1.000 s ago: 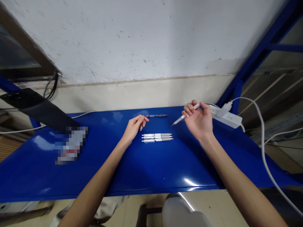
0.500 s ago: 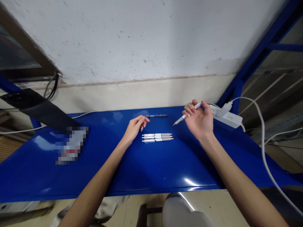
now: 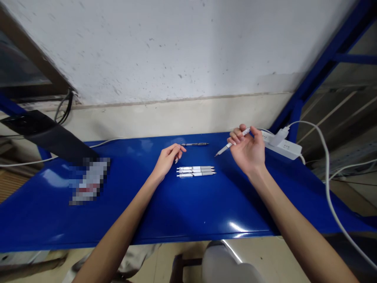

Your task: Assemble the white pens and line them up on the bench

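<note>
My right hand is raised over the right part of the blue table, palm up, with its fingers closed around a white pen. That pen has a grey grip, and its tip slants down to the left. My left hand rests with loosely bent fingers at the left end of a black pen; whether they touch it is unclear. In front of the black pen, three white pens with grey grips lie side by side, tips to the right.
A white power strip with a plug in it sits behind my right hand, its cable looping down the right side. At the left of the blue table stands a dark slanted object beside a blurred patch. A wall rises behind.
</note>
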`<state>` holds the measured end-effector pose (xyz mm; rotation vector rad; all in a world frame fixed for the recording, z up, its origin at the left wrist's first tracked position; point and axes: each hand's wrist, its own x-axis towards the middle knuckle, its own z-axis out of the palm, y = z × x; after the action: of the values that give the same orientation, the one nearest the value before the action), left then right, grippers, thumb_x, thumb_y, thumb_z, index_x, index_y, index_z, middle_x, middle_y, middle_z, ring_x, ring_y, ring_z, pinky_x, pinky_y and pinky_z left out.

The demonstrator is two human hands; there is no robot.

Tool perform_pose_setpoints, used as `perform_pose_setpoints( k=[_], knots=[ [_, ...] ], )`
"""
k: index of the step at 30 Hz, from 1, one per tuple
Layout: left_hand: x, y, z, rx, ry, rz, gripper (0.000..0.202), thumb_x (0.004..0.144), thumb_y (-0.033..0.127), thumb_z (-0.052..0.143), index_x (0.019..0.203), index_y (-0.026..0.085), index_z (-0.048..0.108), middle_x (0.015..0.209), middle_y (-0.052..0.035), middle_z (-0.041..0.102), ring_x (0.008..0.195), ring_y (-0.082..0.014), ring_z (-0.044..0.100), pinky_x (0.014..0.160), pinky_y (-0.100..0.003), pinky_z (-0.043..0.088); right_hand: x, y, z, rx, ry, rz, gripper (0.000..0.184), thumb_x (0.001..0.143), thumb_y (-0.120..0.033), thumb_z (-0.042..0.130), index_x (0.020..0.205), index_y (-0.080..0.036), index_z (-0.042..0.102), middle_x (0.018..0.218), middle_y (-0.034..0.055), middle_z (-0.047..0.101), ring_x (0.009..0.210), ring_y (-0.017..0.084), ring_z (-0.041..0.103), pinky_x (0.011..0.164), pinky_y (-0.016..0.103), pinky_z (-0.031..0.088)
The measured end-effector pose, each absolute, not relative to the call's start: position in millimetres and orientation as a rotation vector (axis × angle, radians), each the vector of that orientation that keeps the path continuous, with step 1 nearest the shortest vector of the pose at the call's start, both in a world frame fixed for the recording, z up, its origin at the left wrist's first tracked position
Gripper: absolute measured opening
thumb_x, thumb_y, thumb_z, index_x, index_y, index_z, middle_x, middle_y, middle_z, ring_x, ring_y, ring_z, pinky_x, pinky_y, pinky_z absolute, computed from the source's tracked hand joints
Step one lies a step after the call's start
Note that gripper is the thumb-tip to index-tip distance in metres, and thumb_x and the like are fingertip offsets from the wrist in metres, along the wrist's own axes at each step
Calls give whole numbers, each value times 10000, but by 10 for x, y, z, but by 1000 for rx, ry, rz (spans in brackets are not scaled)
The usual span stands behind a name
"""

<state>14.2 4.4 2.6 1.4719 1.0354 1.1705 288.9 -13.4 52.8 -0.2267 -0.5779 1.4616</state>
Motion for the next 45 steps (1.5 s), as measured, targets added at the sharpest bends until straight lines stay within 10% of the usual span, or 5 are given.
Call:
perform_pose_setpoints(
  k=[31,38,45],
  knots=[
    [143,19,35,1507,1003,1154,263,990,417,609,918,191,722,682,4,529,586,-119,456,554,-252,369,2829,-202,579,-507,-869,1279,211,950,-424,558,819,-259,549,673,-16,331,594,172,405,619,329,465],
    [192,-38,83,1545,854,1125,247,921,332,721,1126,207,664,854,-22,630,677,-127,552,611,-245,456,2667,-194,429,-730,-1221,1234,144,864,-279,707,1005,-267,678,944,25,690,845,182,620,815,345,508],
    [215,-104,92,1664,747,1000,457,915,321,748,1341,239,604,1052,-78,703,902,-185,667,761,-278,532,2617,-220,268,-854,-1671,1245,270,926,-413,719,1145,-257,710,1046,56,733,872,207,701,825,394,563]
  ],
)
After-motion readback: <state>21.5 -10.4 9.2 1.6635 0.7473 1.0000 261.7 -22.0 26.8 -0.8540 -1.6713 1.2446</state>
